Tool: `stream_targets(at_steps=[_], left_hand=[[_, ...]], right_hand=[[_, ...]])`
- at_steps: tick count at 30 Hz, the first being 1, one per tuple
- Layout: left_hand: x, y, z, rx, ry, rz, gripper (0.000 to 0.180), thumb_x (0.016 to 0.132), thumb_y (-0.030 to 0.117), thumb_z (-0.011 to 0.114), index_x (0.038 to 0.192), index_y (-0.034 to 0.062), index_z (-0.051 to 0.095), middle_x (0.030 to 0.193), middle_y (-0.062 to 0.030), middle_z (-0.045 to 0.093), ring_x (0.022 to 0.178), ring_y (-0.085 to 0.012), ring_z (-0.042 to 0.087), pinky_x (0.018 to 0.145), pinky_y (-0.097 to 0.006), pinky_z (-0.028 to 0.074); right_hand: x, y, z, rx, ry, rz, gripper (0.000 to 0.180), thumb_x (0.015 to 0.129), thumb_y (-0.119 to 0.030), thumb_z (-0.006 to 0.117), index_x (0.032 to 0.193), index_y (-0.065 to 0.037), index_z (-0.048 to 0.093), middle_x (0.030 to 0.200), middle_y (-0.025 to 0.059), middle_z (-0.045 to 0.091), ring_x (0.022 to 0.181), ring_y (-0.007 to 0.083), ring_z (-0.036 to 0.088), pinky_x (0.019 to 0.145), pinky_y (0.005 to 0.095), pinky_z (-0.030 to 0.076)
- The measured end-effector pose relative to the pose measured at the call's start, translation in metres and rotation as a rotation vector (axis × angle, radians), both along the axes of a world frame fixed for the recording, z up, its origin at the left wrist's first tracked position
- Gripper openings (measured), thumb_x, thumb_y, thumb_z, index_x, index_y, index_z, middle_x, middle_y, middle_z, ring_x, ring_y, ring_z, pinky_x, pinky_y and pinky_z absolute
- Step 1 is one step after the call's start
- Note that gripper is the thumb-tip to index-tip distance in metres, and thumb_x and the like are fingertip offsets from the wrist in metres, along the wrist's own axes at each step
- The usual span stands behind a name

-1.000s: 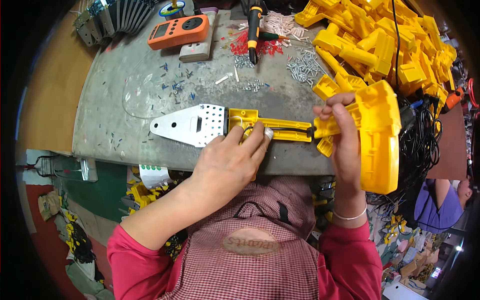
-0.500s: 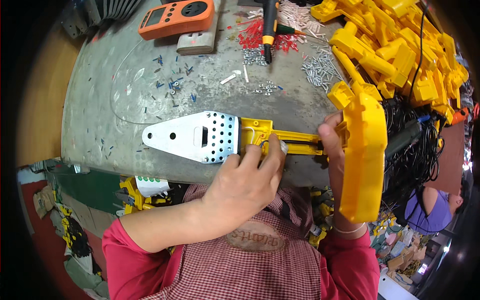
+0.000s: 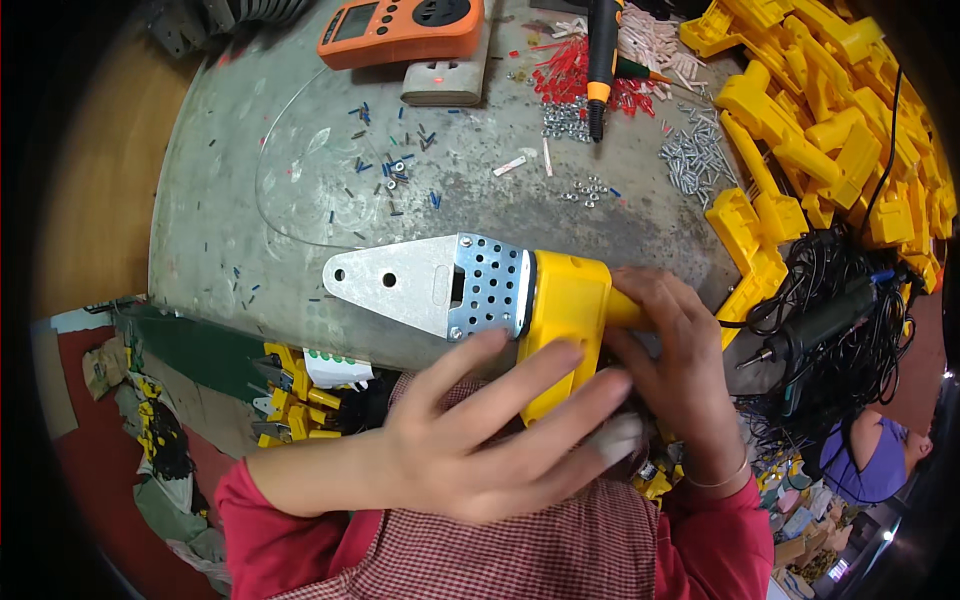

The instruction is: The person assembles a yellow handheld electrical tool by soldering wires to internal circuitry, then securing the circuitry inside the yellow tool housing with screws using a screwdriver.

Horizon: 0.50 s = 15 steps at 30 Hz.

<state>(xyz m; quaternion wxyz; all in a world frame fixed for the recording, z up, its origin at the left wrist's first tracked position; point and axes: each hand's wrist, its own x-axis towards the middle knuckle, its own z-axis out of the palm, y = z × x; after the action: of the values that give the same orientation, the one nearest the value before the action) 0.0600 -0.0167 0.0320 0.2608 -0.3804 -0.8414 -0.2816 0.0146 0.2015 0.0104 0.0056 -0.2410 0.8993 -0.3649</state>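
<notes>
A tool lies near the table's front edge. It has a flat, tapered metal plate (image 3: 395, 285), a perforated metal collar (image 3: 490, 288) and a yellow plastic housing (image 3: 568, 295). The yellow shell covers the parts inside. My right hand (image 3: 672, 350) is wrapped round the yellow handle at the right end. Over the near side of the housing, my left hand (image 3: 490, 435) is spread with its fingers apart and slightly blurred. Its fingertips overlap the housing in the picture; whether they touch it I cannot tell.
An orange multimeter (image 3: 405, 30) rests on a pale socket block (image 3: 443, 85). Near a black-and-yellow screwdriver (image 3: 600, 75) lie red pieces (image 3: 563, 75), screws (image 3: 695, 155) and nuts (image 3: 590, 190). Yellow shells (image 3: 800, 120), black cables (image 3: 840, 290) and a dark power screwdriver (image 3: 815, 330) crowd the right. A person in purple (image 3: 865, 455) is beyond.
The yellow shell, held up in my right hand before, now sits over the open housing. My right hand has closed round the handle; my left hand has lifted off the inner parts and spread.
</notes>
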Motion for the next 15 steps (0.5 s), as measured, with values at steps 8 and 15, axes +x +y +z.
stream_targets(at_steps=[8,15], left_hand=[[-0.026,0.007,-0.016,-0.421,-0.358,-0.132,0.036,0.067,0.032,0.070,0.100,0.0221,0.061,0.141,-0.0072,0.047,0.127,-0.0371,0.044,0.095,-0.053,0.037],[-0.032,0.006,-0.014,-0.566,-0.266,-0.171,0.037,0.071,0.040,0.069,0.102,0.0235,0.059,0.142,-0.0052,0.045,0.130,-0.0356,0.041,0.095,-0.054,0.032]], right_hand=[[-0.024,0.013,0.020,0.070,-0.280,-0.060,0.018,0.078,-0.017,0.071,0.090,-0.004,0.066,0.083,0.0126,0.063,0.077,0.0311,0.064,0.067,0.0387,0.051],[-0.021,-0.005,-0.008,0.247,0.140,-0.121,0.021,0.085,-0.021,0.063,0.071,-0.006,0.059,0.068,0.0078,0.054,0.063,0.0272,0.059,0.056,0.0387,0.048]])
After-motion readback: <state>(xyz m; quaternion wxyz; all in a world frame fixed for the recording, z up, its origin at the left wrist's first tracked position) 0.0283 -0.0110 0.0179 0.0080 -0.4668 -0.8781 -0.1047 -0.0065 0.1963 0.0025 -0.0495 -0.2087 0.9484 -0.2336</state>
